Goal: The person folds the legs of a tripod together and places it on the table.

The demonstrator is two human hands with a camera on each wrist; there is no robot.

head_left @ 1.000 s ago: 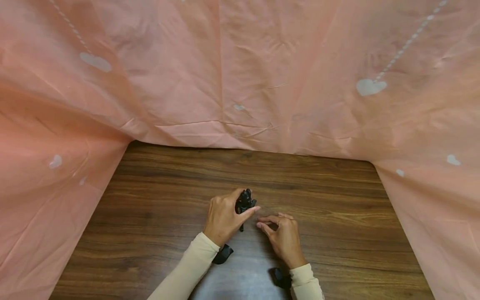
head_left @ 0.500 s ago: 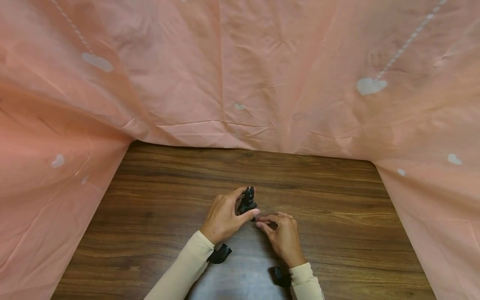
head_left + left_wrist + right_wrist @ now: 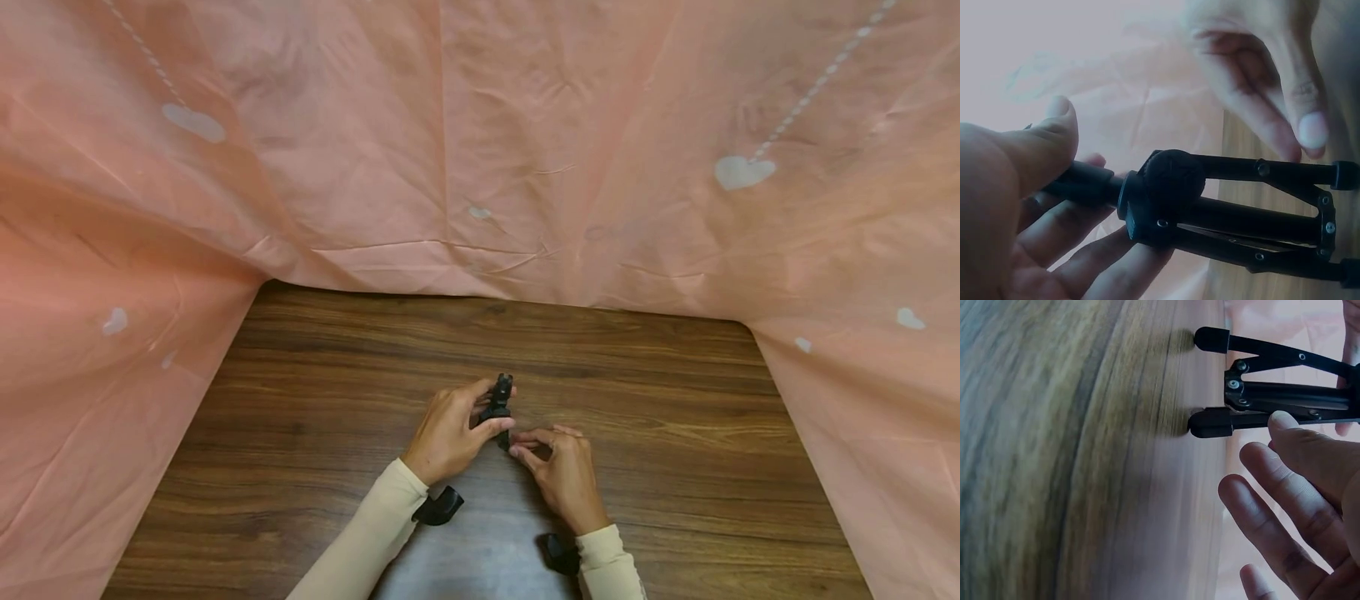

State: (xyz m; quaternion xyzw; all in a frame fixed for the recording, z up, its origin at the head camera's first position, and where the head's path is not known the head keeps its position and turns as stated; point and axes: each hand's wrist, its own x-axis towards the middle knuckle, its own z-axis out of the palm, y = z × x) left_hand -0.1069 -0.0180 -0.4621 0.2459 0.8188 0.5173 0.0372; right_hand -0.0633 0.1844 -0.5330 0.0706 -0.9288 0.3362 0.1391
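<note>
Had black tripod (image 3: 1247,220) over wood table (image 3: 337,375), near 6 o'clock from centre of head view. Gripped it in left hand (image 3: 442,437), at 8 o'clock from tripod, between thumb and fingers. Placed right hand (image 3: 567,475) at 4 to 5 o'clock from tripod, thumb and forefinger tips right by a leg; couldn't tell if pinching or just touching. In left wrist view, saw legs running to 3 o'clock from round knob (image 3: 1174,176). In right wrist view, saw two black feet (image 3: 1211,422) at 9 o'clock end. Saw cream sleeves (image 3: 367,533) on both arms. Also saw pink cloth (image 3: 480,125) from 9 through 12 to 3 o'clock.
</note>
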